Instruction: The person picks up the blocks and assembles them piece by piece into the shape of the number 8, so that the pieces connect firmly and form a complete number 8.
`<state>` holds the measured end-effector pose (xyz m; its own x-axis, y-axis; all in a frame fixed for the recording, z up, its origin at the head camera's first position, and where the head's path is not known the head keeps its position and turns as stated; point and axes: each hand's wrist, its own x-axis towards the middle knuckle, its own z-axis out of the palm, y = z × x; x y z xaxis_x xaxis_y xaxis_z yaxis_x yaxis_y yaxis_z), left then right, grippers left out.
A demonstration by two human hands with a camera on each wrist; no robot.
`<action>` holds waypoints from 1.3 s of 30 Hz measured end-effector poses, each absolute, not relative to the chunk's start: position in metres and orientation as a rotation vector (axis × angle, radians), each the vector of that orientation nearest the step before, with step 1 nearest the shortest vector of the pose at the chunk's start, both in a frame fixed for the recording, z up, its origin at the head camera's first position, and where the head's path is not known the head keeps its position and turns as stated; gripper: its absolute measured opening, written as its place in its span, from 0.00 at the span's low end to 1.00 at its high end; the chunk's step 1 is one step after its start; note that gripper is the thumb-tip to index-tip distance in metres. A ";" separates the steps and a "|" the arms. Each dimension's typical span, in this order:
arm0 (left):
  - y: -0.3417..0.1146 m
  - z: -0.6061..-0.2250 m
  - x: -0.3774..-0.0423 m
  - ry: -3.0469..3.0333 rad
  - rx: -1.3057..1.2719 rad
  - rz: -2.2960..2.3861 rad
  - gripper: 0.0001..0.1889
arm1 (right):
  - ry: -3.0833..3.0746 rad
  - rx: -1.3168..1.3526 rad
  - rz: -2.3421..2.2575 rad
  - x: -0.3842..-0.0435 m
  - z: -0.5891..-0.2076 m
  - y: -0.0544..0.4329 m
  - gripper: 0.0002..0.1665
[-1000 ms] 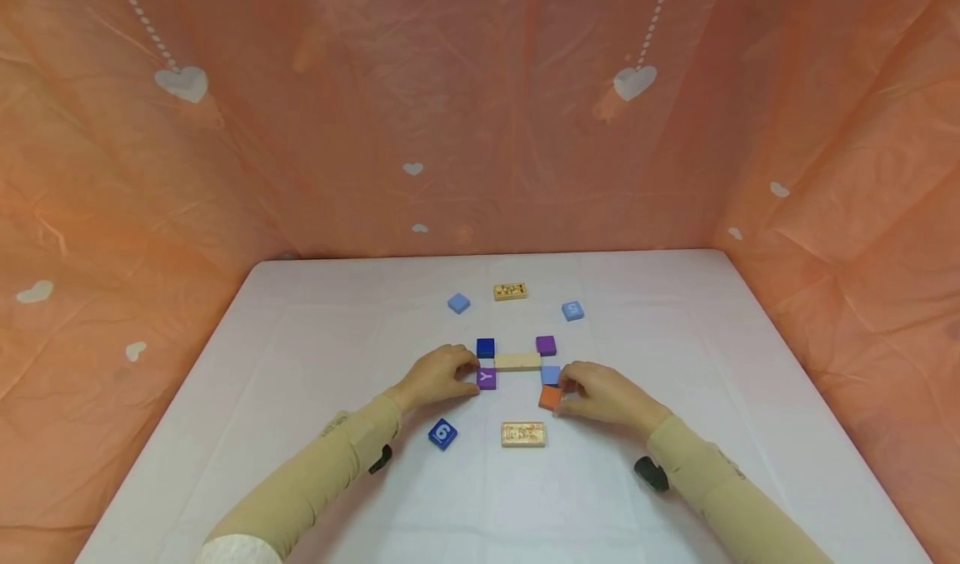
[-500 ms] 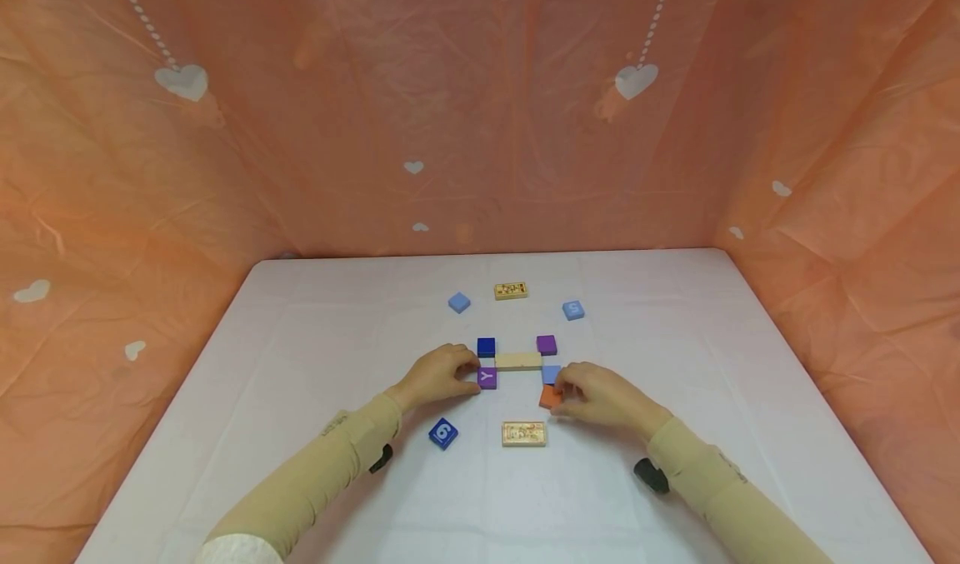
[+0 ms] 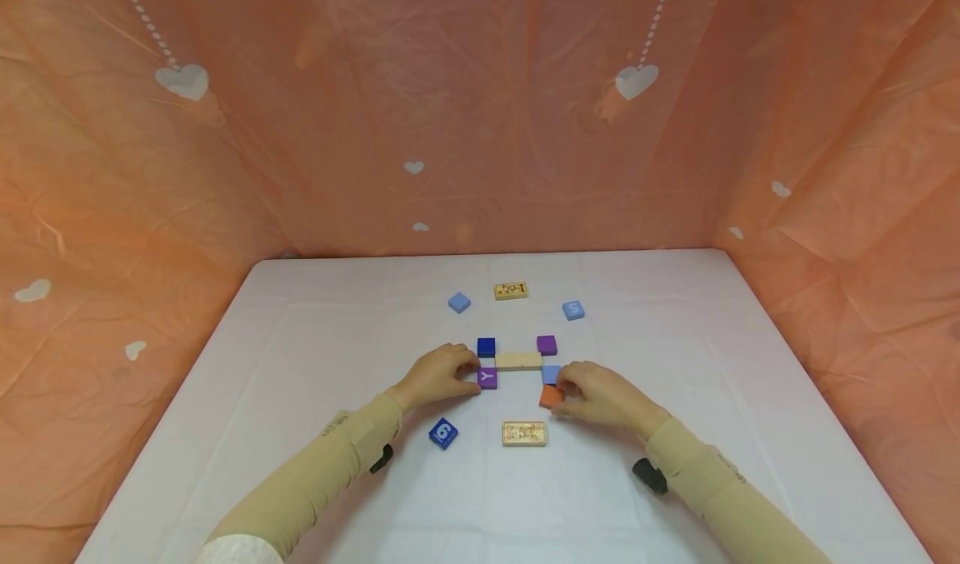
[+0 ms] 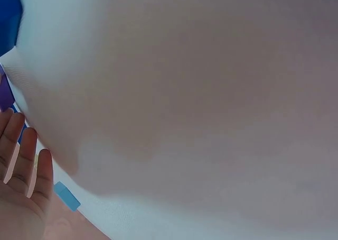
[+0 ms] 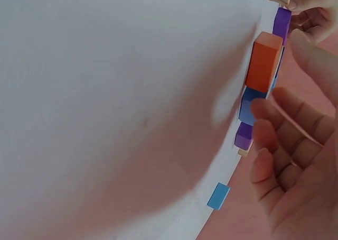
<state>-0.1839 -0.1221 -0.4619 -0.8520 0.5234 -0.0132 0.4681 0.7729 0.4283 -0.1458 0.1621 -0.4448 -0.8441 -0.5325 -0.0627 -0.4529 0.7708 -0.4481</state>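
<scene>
My left hand [image 3: 435,374] rests at the left side of a purple block [image 3: 487,378] marked Y, thumb and fingertips close to it. In the left wrist view its fingers [image 4: 25,160] look nearly straight. My right hand [image 3: 607,395] is beside an orange block [image 3: 550,396] and a light blue block [image 3: 551,374], fingertips near both. The right wrist view has its fingers loosely bent and the thumb off the orange face. A plain wooden block [image 3: 518,361] bridges the middle, with a dark blue block [image 3: 486,347] and another purple block [image 3: 547,345] at its far corners.
Nearer lies a patterned wooden block [image 3: 524,434], with a dark blue block marked 6 [image 3: 443,433] to its left. Farther back are another patterned wooden block [image 3: 511,291], a light blue block [image 3: 459,302] and one marked 5 [image 3: 573,310]. White cloth covers the table [image 3: 337,297].
The orange block has shifted slightly away from me, closer against the light blue block. My right thumb has moved a little left. The left hand has stayed in place.
</scene>
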 end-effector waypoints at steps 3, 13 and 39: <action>-0.122 -0.462 -0.184 2.833 0.798 0.624 0.18 | 2.789 -0.743 -0.597 -0.146 -0.446 0.162 0.19; -0.122 -0.462 -0.184 2.825 0.799 0.618 0.18 | 2.782 -0.713 -0.583 -0.148 -0.451 0.162 0.18; -0.121 -0.457 -0.182 2.826 0.793 0.628 0.18 | 2.828 -0.796 -0.518 -0.146 -0.450 0.163 0.17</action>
<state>-0.1818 -0.1213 -0.4574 -0.8514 0.5242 -0.0214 0.4659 0.7741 0.4286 -0.1464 0.1628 -0.4504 -0.8458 -0.5303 -0.0577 -0.4754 0.7984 -0.3695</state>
